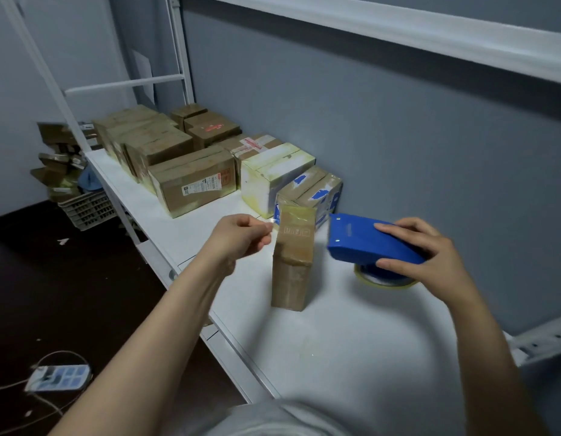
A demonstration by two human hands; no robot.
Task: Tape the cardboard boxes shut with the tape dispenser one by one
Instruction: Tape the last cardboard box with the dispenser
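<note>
Cardboard box (pixel 293 262) is standing on end on the smooth white counter (pixel 335 341). It is tall and narrow, its long axis running vertically, with glossy clear tape wrinkling over its brown top. The left hand (pixel 241 236) is curling its fingers, thumb and forefinger pinching a shiny tape strip (pixel 272 222) at the box's upper left corner. The right hand (pixel 420 250) is gripping the blue plastic tape dispenser (pixel 361 240) just right of the box, apart from it. The dispenser's blunt nose is pointing left toward the box, and a yellowish tape roll (pixel 383 280) is hanging beneath.
</note>
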